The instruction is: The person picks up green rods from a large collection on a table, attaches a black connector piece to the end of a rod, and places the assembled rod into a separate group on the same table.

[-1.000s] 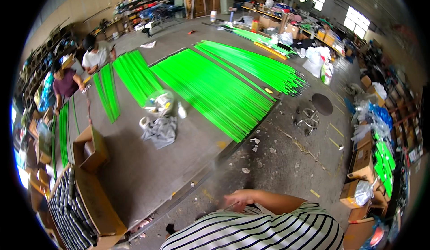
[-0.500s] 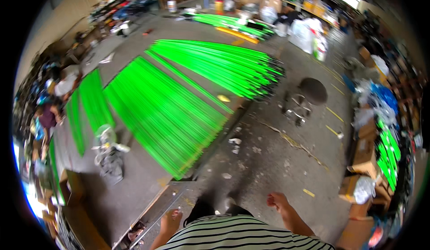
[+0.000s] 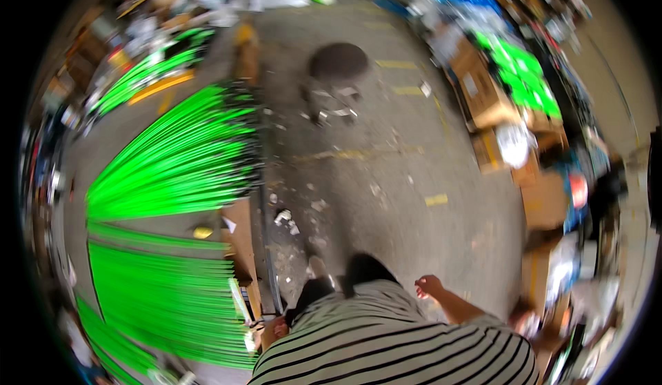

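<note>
My right hand (image 3: 429, 286) hangs over the grey floor at my side. Its fingers are loosely bent, a little apart, and nothing shows in them. My left hand (image 3: 276, 331) is low beside my striped shirt (image 3: 386, 337), close to the near end of a spread of long bright green strips (image 3: 165, 295). Blur and the shirt hide most of its fingers, so whether it holds anything does not show. Beyond lies a second fan of green strips (image 3: 165, 164) with dark ends on its right side.
A round dark stool (image 3: 338, 64) with metal legs stands ahead. Cardboard boxes (image 3: 483, 88), plastic bags and a green bundle (image 3: 517, 74) line the right side. A dark rail (image 3: 269, 247) runs along the strips. Litter (image 3: 286, 221) and yellow marks (image 3: 436, 199) dot the floor.
My view has swung to the right. The green strips now lie on my left, and the stool and boxes have shifted left in view. My left hand has become mostly hidden beside the shirt.
</note>
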{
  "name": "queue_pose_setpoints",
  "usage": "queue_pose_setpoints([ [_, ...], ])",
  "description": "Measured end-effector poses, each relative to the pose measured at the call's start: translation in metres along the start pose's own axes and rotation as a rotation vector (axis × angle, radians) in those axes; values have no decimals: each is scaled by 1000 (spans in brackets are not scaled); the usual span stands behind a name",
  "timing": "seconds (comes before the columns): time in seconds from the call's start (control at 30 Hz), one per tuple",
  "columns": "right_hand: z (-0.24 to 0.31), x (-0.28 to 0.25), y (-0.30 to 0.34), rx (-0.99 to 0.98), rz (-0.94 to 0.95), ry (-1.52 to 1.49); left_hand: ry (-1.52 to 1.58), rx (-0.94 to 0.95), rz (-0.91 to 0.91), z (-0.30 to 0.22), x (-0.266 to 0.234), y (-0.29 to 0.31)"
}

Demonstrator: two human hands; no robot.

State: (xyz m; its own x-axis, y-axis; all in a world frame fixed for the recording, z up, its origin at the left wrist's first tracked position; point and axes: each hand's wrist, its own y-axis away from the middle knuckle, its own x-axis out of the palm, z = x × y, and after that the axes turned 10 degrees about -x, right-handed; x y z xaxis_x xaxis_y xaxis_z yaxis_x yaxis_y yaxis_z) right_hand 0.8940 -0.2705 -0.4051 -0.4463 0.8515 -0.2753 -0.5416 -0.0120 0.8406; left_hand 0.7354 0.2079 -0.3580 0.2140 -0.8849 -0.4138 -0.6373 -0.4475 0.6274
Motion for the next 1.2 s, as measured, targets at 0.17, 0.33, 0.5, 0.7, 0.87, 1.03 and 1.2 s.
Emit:
queue_pose_setpoints([
  [0.17, -142, 35, 3, 183, 256, 767, -389, -158, 156, -73, -23, -43],
  [0.33, -96, 43, 34, 229, 497, 735, -680, -178, 285, -159, 10, -103],
  [0.5, -120, 61, 52, 370, 495, 537, -821, -92, 478, -214, 86, -138],
  [0.7, -163, 130, 122, 521, 452, 355, -960, 88, 696, -247, 135, -134],
  [0.87, -169, 190, 158, 514, 336, 194, -994, 274, 735, -250, 125, -109],
  [1.03, -280, 216, 141, 79, 63, 331, -922, 434, 610, -235, 126, -79],
  [1.2, -176, 1, -11, -63, -173, 330, -821, 422, 387, -228, 117, -26],
])
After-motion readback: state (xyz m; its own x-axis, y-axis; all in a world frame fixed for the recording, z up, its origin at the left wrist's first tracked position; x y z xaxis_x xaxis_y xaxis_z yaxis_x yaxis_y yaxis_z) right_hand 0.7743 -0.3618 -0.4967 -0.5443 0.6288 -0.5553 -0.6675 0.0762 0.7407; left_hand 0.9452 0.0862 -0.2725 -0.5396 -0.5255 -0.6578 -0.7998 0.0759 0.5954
